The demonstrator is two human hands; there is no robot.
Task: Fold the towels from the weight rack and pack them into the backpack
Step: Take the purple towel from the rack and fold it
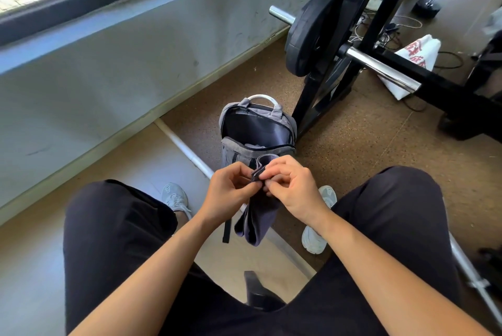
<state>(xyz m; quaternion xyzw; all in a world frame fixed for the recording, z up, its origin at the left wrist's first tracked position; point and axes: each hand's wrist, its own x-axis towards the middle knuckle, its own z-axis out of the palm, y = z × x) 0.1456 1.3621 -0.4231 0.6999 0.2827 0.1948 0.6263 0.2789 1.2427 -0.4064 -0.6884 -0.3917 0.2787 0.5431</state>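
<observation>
So here's where we're at: sitting with our knees apart, and the dark grey towel (258,223) is up between both hands, right in front of the open backpack (235,151) that stands on the floor beside the foot of the weight rack (323,91). Our left hand (231,190) and right hand (294,191) are both pinching the towel's top edges close together, fingertips nearly touching, with a little loop of cloth poking up above them and the rest hanging down in a long, loosely doubled strip. It looks thin, soft and light, so weight should be no problem, but we'd guess it's floppy and will slump or open up if we only hold one spot. Best bet is probably to take it at the corners or along the folded edge, so the layers stay lined up, then support it from underneath when it goes into the bag. The main compartment gapes wide, and there's something pale (254,145) low inside, though we can't tell what. A white cloth with red print (415,61) lies on the floor behind the rack.
</observation>
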